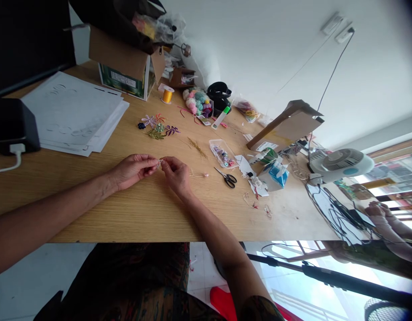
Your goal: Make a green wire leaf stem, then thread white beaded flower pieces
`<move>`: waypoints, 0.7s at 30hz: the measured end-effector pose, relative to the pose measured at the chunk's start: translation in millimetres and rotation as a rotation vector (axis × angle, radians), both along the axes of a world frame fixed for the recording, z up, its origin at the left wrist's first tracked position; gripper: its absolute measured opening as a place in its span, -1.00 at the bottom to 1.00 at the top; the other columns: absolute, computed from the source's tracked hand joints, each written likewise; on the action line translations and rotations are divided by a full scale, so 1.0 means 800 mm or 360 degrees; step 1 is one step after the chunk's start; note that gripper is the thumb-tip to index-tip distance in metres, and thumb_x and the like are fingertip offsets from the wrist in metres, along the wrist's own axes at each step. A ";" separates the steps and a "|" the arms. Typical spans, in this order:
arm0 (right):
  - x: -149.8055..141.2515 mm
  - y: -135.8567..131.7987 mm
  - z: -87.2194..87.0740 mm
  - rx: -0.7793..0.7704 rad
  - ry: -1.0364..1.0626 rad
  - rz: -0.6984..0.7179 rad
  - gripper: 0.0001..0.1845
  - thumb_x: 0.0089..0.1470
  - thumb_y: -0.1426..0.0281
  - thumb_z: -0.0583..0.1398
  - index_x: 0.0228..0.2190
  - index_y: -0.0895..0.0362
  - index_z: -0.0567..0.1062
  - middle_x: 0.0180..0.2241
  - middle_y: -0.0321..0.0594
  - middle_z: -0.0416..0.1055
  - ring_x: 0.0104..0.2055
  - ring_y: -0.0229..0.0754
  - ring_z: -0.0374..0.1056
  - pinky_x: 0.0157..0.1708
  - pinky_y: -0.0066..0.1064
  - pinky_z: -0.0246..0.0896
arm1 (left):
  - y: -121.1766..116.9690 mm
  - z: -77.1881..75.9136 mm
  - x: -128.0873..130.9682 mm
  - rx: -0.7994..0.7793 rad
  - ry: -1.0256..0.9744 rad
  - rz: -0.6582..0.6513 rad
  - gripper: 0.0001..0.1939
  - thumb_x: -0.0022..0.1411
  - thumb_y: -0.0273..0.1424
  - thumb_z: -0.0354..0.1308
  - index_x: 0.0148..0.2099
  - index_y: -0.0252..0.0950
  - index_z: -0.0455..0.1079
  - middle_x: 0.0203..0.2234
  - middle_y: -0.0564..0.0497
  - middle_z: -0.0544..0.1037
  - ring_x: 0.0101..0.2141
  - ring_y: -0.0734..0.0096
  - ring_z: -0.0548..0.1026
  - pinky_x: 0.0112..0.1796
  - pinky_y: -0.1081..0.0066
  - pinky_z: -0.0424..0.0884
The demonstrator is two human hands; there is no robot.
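Both hands meet just above the wooden table (101,205), pinching at a tiny pale item (159,163), perhaps thin wire or thread; it is too small to make out. My left hand (134,170) has thumb and forefinger closed at its tip. My right hand (176,176) pinches from the other side, fingers curled. Beside the right hand lies a thin strand with a pinkish bead-like end (206,175). Farther right are black-handled scissors (229,179). Beyond the hands sit small wire-like flowers (159,127) and a bundle of golden strands (197,147).
A clear tray of beads (223,154), a spool of yellow thread (167,94), a green-capped glue stick (221,118) and yarn balls (195,101) stand beyond. Paper sheets (75,120) lie left; a white fan (341,162) is right. Another person's hands (378,209) show far right.
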State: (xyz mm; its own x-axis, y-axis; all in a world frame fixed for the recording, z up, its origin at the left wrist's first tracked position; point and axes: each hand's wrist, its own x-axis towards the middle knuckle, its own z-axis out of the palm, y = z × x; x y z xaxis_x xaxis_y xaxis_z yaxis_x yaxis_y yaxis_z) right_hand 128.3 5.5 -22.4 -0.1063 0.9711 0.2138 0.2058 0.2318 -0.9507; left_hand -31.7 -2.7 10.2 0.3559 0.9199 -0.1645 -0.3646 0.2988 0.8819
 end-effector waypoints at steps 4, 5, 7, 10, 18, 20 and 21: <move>0.005 0.005 0.000 0.0007 0.0000 0.0045 -0.65 0.06 0.12 0.22 -0.31 0.16 0.54 -0.48 -0.26 0.45 -0.53 -0.37 0.22 -0.52 -0.51 0.15 | -0.001 0.000 -0.001 0.0049 0.0055 -0.0122 -0.81 0.03 -0.37 0.34 -0.48 -0.37 0.44 -0.56 0.07 0.39 -0.50 0.57 0.26 -0.43 0.48 0.18; 0.006 0.007 0.001 0.0011 -0.0010 0.0065 -0.65 0.05 0.12 0.22 -0.31 0.16 0.54 -0.47 -0.25 0.46 -0.52 -0.36 0.24 -0.51 -0.51 0.17 | -0.002 0.000 -0.002 0.0073 0.0084 -0.0139 -0.81 0.04 -0.37 0.33 -0.48 -0.37 0.44 -0.56 0.07 0.38 -0.49 0.57 0.26 -0.42 0.47 0.18; 0.010 0.009 0.004 0.0009 -0.0032 0.0123 -0.65 0.05 0.12 0.23 -0.32 0.16 0.55 -0.47 -0.25 0.46 -0.50 -0.35 0.25 -0.50 -0.51 0.17 | -0.003 -0.001 -0.001 0.0133 0.0174 -0.0122 -0.81 0.06 -0.35 0.33 -0.44 -0.38 0.45 -0.55 0.07 0.40 -0.48 0.56 0.26 -0.41 0.46 0.18; 0.013 0.010 0.006 0.0018 -0.0079 0.0168 -0.66 0.04 0.14 0.23 -0.34 0.17 0.55 -0.52 -0.28 0.41 -0.53 -0.36 0.20 -0.52 -0.50 0.11 | -0.004 -0.002 0.001 0.0217 0.0316 0.0019 -0.80 0.02 -0.32 0.35 -0.39 -0.37 0.48 -0.51 0.06 0.45 -0.45 0.54 0.29 -0.38 0.46 0.20; 0.009 0.003 0.017 -0.0160 -0.0039 0.0158 -0.56 -0.01 0.03 0.23 -0.43 0.19 0.54 -0.64 -0.39 0.16 -0.58 -0.39 -0.03 -0.59 -0.49 -0.14 | -0.001 0.004 0.007 0.0254 0.0265 0.0329 -0.77 -0.12 -0.31 0.40 -0.46 -0.33 0.46 -0.57 0.06 0.46 -0.50 0.53 0.33 -0.44 0.46 0.20; 0.005 0.000 0.020 -0.0236 0.0041 0.0153 -0.53 -0.04 -0.01 0.24 -0.47 0.19 0.52 -0.64 -0.40 0.13 -0.58 -0.40 -0.06 -0.59 -0.49 -0.18 | 0.000 0.004 0.008 0.0277 0.0254 0.0380 -0.77 -0.13 -0.29 0.40 -0.48 -0.31 0.46 -0.58 0.06 0.45 -0.51 0.52 0.33 -0.46 0.45 0.19; 0.003 -0.002 0.022 -0.0277 0.0076 0.0155 -0.52 -0.06 -0.02 0.24 -0.48 0.18 0.51 -0.65 -0.41 0.11 -0.58 -0.41 -0.08 -0.59 -0.48 -0.20 | 0.000 0.004 0.008 0.0295 0.0254 0.0397 -0.77 -0.13 -0.29 0.40 -0.49 -0.31 0.47 -0.59 0.06 0.45 -0.52 0.52 0.32 -0.47 0.45 0.19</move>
